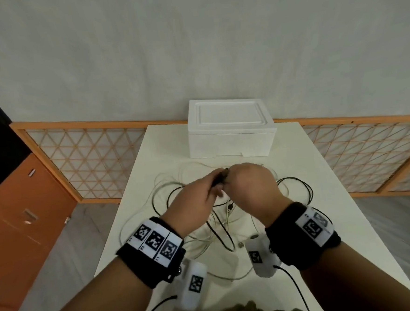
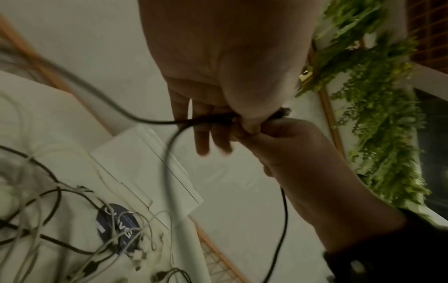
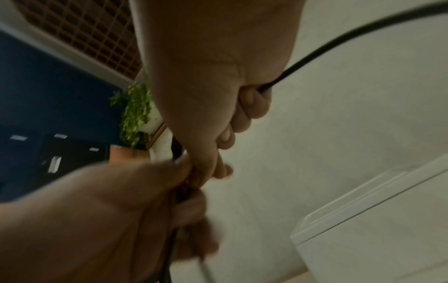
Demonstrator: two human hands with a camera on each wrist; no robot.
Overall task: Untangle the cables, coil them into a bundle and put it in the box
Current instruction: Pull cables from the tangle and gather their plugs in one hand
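1. The right hand is hiding its own fingers and part of the black cable.
2. The closed lid is concealing the box interior.
3. Motion blur is smearing the left hand.

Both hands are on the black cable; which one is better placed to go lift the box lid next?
Probably the right hand: it sits nearer the closed white box. The left hand could keep holding the black cable.
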